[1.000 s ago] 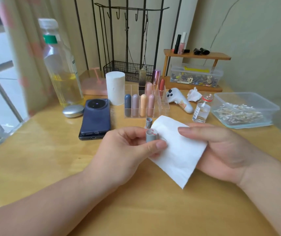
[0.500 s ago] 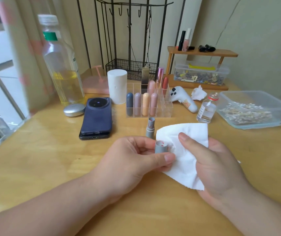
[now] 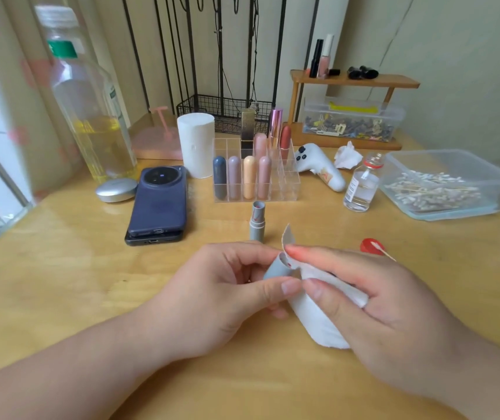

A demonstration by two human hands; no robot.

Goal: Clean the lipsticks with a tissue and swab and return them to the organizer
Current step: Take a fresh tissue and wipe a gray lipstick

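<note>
- The left hand (image 3: 221,295) pinches a grey cap (image 3: 276,269) between the thumb and the fingers. The open end of the cap is turned toward the right hand (image 3: 373,301).
- The right hand is curled round a white tissue (image 3: 318,322), and its index finger pushes one corner of the tissue against the mouth of the cap. The two hands meet at the cap, low over the table (image 3: 60,283).
- Red marks show on the rim of the cap, so I judge that the step in hand is to wipe the cap.
- The lipstick (image 3: 257,221) stands upright on the table without its cap, just in front of the organizer (image 3: 289,184) and apart from both hands. Its tube also has red smears.
- The organizer holds other lipsticks (image 3: 242,180), and some of its compartments look free.
- To do the step well, the left hand should keep the cap steady and turn it slowly while the covered finger goes round the rim. Each pass should use a clean part of the tissue.
- The inside of the cap is probably too narrow for a finger. The swab (image 3: 383,252), which lies on a red lid (image 3: 366,244) at the right, may serve better there.
- The standing lipstick is near the left fingers and could be knocked over.
- Writing: the small bottle (image 3: 360,186) has a white label, but the print is too small to read. The green band on the big bottle (image 3: 91,116) is blurred. I can read no brand.
</note>
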